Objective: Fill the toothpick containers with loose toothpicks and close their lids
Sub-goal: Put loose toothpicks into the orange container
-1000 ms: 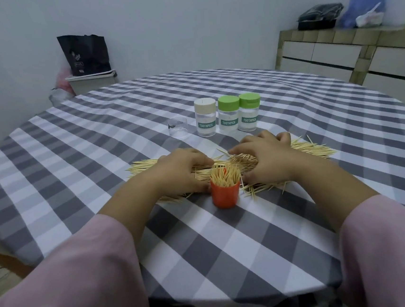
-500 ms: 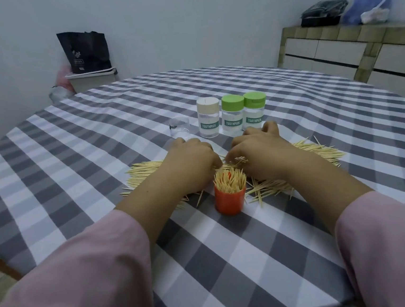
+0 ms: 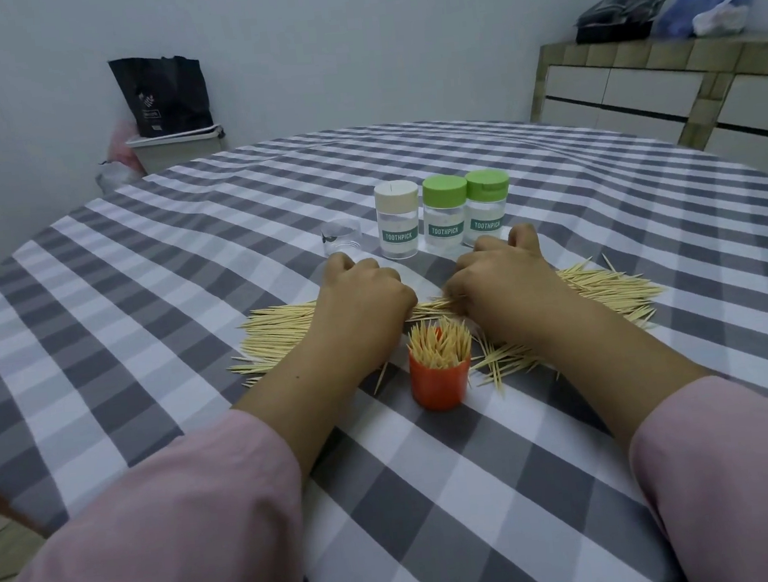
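Both fists, left hand and right hand, curl into the loose toothpicks just behind the orange container; I fear a wrist knocks it over.

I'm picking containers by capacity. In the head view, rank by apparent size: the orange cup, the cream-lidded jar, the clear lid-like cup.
1. cream-lidded jar, tallest
2. orange cup; it is nearer the camera, so its rank against the jar is unsure
3. clear cup, plainly smallest
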